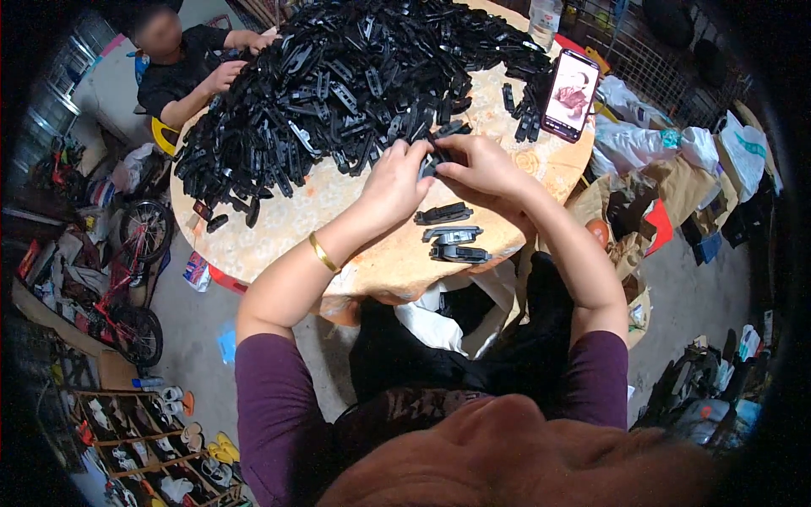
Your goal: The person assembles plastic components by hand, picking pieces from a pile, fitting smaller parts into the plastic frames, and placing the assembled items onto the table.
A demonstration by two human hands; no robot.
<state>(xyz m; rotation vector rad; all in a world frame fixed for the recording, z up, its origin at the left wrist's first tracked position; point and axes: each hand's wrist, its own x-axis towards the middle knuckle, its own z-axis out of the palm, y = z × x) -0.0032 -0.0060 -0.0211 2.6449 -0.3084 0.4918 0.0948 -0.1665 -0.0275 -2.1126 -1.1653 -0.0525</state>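
Observation:
Over the near part of the table [262,241], my left hand [393,188] and my right hand [486,169] meet at the front edge of a large heap of long black plastic parts [338,93]. Fingers of both hands are closed around a small black plastic part [428,167], mostly covered by them. Its exact kind cannot be made out. Nearer to me lie a few similar slim parts: one dark piece [444,213] and, below it, a small group [460,252] with a greyish sheen.
A phone [572,95] stands upright at the right, by a clear plastic container [543,21]. Another person's hand [224,76] touches the heap's far left. A white sack [431,325] hangs open under the near edge. Bags [642,144] crowd the right; a red bicycle [127,279] stands left.

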